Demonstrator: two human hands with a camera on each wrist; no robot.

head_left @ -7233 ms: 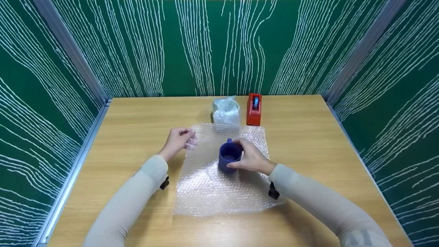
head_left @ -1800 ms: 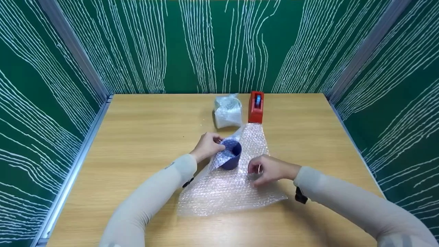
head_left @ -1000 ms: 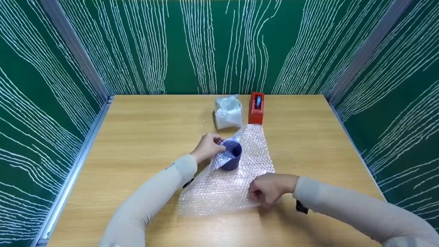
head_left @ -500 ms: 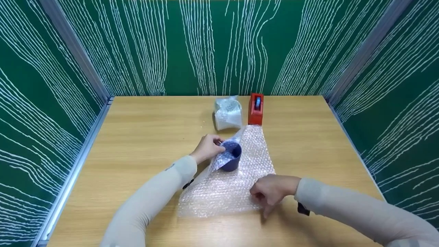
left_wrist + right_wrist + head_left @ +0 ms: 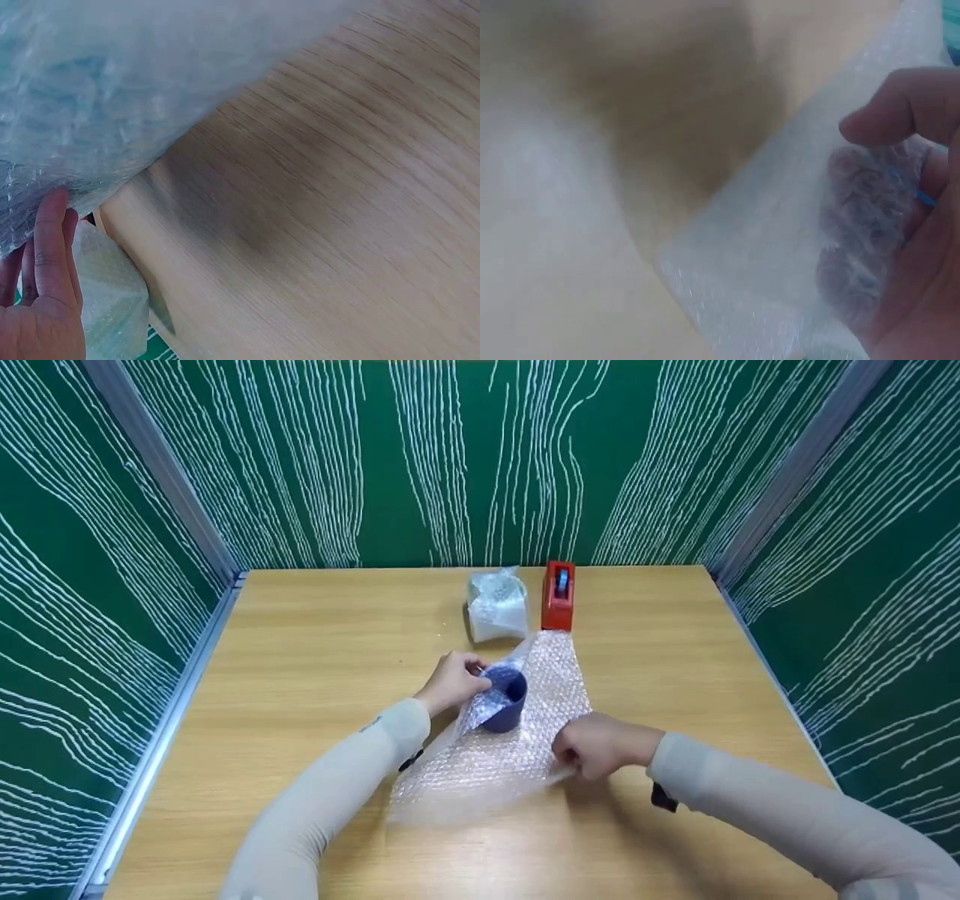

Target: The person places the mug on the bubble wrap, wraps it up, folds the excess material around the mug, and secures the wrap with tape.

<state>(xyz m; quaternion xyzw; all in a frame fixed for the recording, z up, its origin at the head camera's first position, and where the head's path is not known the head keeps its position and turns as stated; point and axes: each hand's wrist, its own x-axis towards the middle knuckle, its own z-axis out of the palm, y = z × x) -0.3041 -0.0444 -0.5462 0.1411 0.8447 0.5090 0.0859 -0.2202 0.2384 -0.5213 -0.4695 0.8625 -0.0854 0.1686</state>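
Note:
A dark blue mug (image 5: 505,720) stands on a sheet of bubble wrap (image 5: 480,776), whose left side is folded up over the mug's opening. My left hand (image 5: 452,681) pinches that flap at the mug's rim; its fingers show against the bubble wrap (image 5: 105,112) in the left wrist view. With curled fingers my right hand (image 5: 604,744) grips the sheet's near right corner, lifted off the table. In the right wrist view the thumb lies over bunched bubble wrap (image 5: 765,255), whose edge runs diagonally away from the hand. The mug's handle is hidden.
Behind the mug sits a bundle in bubble wrap (image 5: 498,611). A red tape dispenser (image 5: 558,607) stands beside it, close to the sheet's far corner. Green panels with white lines (image 5: 405,472) enclose the wooden table (image 5: 322,630) at the back and sides.
Earlier the right hand held the mug on the flat sheet; the left flap has since come over it. The right hand went down to the near corner and now raises it.

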